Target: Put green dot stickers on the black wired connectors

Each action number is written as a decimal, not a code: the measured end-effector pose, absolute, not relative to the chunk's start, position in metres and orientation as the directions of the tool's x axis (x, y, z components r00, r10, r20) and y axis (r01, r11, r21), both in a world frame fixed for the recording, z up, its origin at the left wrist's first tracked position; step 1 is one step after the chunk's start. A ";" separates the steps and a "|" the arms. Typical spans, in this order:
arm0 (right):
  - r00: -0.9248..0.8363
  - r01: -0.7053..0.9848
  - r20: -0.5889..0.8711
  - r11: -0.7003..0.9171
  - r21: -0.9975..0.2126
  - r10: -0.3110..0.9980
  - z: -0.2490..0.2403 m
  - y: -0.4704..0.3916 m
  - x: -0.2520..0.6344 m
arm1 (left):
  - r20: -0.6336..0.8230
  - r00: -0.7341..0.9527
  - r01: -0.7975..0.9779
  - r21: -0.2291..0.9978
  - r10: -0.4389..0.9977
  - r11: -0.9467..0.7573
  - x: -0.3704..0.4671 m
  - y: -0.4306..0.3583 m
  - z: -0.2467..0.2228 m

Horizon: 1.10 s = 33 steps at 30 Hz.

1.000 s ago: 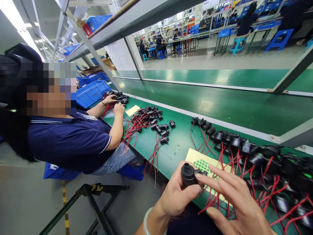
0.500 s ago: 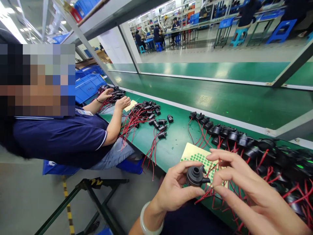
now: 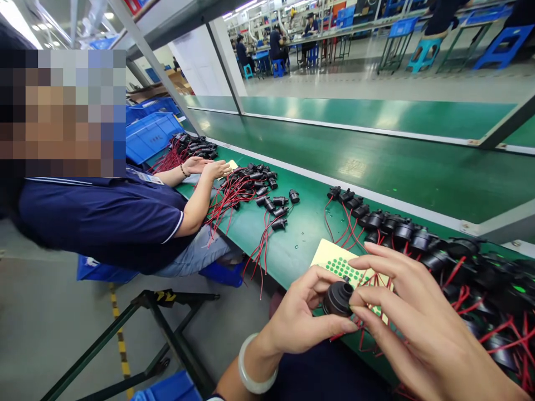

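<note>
My left hand (image 3: 298,312) is closed round a small black pump (image 3: 337,299), thumb below and fingers above, its round opening tilted to the right. The thumb and forefinger of my right hand (image 3: 412,303) are pinched together against the pump's right side; whatever lies between their tips is hidden. Beneath both hands is a pale yellow sheet (image 3: 324,254) with rows of round green stickers, partly covered by my fingers and red wires. A white bangle circles my left wrist.
Rows of black pumps (image 3: 403,229) with red wires line the bench (image 3: 305,245) to the right, some bearing green dots. At left a co-worker (image 3: 104,217) sits by another pump heap (image 3: 254,181). A blue crate (image 3: 152,136) stands beyond; a metal post (image 3: 507,120) rises at right.
The pump has turned in my left hand, so its opening now faces more to the right. My right fingertips have moved left onto its side. The co-worker's hands have come closer together.
</note>
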State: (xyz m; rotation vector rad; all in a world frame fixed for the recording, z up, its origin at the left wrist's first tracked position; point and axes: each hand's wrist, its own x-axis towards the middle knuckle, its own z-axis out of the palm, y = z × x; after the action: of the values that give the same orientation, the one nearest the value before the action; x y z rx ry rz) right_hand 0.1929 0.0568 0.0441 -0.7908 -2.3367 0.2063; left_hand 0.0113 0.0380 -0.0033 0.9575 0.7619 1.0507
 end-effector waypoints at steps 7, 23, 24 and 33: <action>-0.585 0.504 0.584 0.816 -0.284 0.564 0.044 0.056 0.193 | -0.055 0.320 -0.355 0.919 0.946 0.174 0.011 0.039 -0.004; -0.681 0.463 0.535 0.860 -0.214 0.500 0.048 0.060 0.195 | -0.053 0.331 -0.290 0.945 0.942 0.155 0.006 0.036 -0.005; -0.667 0.481 0.536 0.848 -0.222 0.519 0.049 0.060 0.195 | -0.057 0.328 -0.282 0.947 0.943 0.155 0.006 0.036 -0.005; -0.594 0.467 0.598 0.836 -0.289 0.538 0.039 0.056 0.206 | -0.046 0.290 -0.282 0.950 0.956 0.131 0.004 0.035 0.001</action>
State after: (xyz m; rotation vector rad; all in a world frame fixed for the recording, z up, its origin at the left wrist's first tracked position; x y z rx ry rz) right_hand 0.2058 0.0556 0.0391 -0.7297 -2.3076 0.1316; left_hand 0.0043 0.0349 0.0008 1.0450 0.8277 1.0664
